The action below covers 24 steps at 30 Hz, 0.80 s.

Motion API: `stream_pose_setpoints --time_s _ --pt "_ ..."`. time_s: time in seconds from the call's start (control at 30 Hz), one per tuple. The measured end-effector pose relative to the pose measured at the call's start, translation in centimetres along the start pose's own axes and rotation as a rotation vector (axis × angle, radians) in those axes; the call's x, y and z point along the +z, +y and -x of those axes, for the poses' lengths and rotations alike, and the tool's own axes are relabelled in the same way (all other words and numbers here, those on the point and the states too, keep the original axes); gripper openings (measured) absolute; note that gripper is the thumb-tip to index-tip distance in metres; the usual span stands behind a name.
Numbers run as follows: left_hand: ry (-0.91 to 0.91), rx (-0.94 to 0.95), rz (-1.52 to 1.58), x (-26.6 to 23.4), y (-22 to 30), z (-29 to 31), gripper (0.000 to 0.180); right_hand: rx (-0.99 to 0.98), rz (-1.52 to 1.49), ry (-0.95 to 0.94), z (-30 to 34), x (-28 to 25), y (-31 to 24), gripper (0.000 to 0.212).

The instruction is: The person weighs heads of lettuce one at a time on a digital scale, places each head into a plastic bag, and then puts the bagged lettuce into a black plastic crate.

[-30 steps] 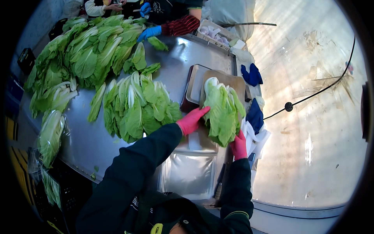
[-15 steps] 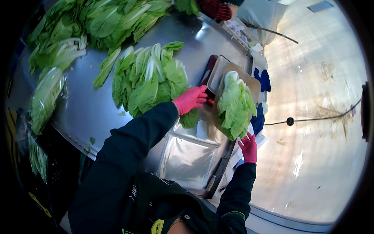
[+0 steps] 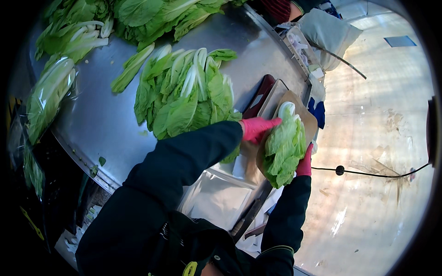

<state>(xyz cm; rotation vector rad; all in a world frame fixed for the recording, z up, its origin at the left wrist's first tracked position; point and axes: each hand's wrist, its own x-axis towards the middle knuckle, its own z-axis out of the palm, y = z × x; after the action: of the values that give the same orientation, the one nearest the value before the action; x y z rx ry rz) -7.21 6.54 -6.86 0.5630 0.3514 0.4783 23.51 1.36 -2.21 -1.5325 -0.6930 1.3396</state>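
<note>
A head of Chinese cabbage [image 3: 286,146], pale green with a white stem end pointing away from me, lies on a brown board [image 3: 304,110] over a scale [image 3: 271,97]. My left hand [image 3: 258,129], in a pink glove, presses its left side near the stem, fingers reaching over the leaves. My right hand [image 3: 304,162], also pink-gloved, is against the right side of the leafy end, its fingers partly hidden. The two hands hold the cabbage between them. Left of the scale lies a pile of loose cabbage heads [image 3: 186,96].
More leafy greens [image 3: 152,16] are heaped at the far left of the metal table [image 3: 108,122]. A cabbage in clear wrap [image 3: 49,99] lies at its left edge. Clear plastic bags [image 3: 216,198] are stacked near me. A blue glove [image 3: 316,112] hangs beyond the scale. Another person's sleeve [image 3: 278,10] shows at the top.
My left hand has moved right from beside the scale onto the cabbage. My right hand has come up along its right side. The view has shifted, and the scale's red display is now covered.
</note>
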Motion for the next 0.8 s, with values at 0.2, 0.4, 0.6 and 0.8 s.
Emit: stream_pose_setpoints --time_s 0.2,0.4,0.6,0.8 --pt "0.448 0.314 -0.79 6.6 -4.3 -3.2 0.109 0.044 0.0 -0.252 4.1 4.6 0.0 0.071" --pt "0.431 0.521 -0.852 9.1 -9.3 5.7 0.103 -0.265 0.15 -0.057 13.3 8.8 3.6 0.053" --pt "0.206 0.46 -0.769 9.5 -14.1 20.3 0.103 -0.122 0.183 -0.211 22.0 11.8 8.7 0.076" --pt "0.078 0.071 -0.724 5.0 -20.2 24.6 0.081 0.043 0.221 -0.315 25.1 10.5 16.2 0.084"
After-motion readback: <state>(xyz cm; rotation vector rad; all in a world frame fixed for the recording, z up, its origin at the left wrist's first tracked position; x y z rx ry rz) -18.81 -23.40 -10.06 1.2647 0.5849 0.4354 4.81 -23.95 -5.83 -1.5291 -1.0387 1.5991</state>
